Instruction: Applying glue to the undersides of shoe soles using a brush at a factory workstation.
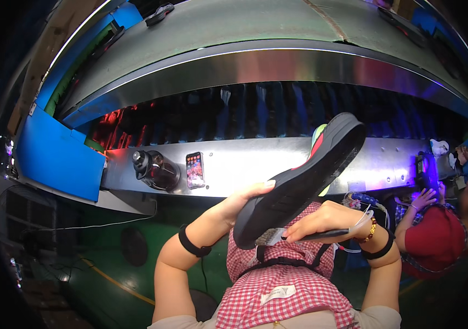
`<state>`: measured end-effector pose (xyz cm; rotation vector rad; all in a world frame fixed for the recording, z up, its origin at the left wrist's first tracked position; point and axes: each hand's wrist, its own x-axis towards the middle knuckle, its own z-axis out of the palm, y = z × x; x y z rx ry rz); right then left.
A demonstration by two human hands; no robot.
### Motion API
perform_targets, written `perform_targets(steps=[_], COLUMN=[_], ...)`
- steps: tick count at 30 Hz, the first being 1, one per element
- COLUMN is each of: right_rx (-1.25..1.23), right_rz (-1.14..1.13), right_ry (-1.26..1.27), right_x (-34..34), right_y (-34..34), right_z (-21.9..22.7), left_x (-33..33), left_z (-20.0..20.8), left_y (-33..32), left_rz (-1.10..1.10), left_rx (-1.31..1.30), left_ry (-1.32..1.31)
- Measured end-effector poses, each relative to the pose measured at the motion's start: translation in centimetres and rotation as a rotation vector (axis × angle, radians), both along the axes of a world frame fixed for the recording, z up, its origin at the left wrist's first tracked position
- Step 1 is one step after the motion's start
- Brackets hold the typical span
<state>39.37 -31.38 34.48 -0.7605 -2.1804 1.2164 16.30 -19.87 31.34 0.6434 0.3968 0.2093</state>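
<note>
A sneaker [300, 183] with a black sole is raised over my lap, its sole turned toward me. It slants from lower left to upper right, and a bit of its red and yellow-green upper shows along the far edge. My left hand [243, 198] is closed on its left side, the thumb lying along the sole's edge. My right hand [321, 220] grips a flat brush with a dark handle. The brush's pale bristles [269, 237] lie at the lower end of the sole, seemingly touching it.
On the steel bench [234, 164] ahead stand a dark bottle [157, 171] and, beside it, a phone [195, 170]. A wide conveyor belt [245, 22] carrying a shoe [160, 14] runs behind. Blue panels [58, 153] flank the left. At right, a person in red [437, 236] works close by.
</note>
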Motion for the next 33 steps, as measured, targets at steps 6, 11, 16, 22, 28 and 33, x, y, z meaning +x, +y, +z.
perform_targets(steps=[6, 11, 16, 22, 28, 33], right_rx=[0.091, 0.16, 0.152, 0.227, 0.313, 0.279], right_rz=[-0.052, 0.017, -0.035, -0.023, -0.027, -0.111], right_ry=[-0.152, -0.4, -0.281, -0.429, -0.527, -0.458], right_x=[0.5, 1.2, 1.7, 2.7, 3.1, 4.1], right_y=[0.0, -0.1, 0.1, -0.3, -0.7, -0.9], right_z=[0.5, 1.4, 2.1, 2.4, 2.7, 3.5], left_x=[-0.2, -0.6, -1.3, -1.7, -1.9, -1.8], left_z=[-0.1, -0.1, 0.4, 1.0, 1.3, 4.5], left_y=[0.2, 0.1, 0.3, 0.3, 0.0, -1.4], left_rz=[-0.068, -0.136, -0.14, -0.153, -0.161, -0.001], left_rx=[-0.128, 0.084, 0.057, 0.066, 0.037, 0.056], left_ry=[0.163, 0.172, 0.176, 0.194, 0.244, 0.374])
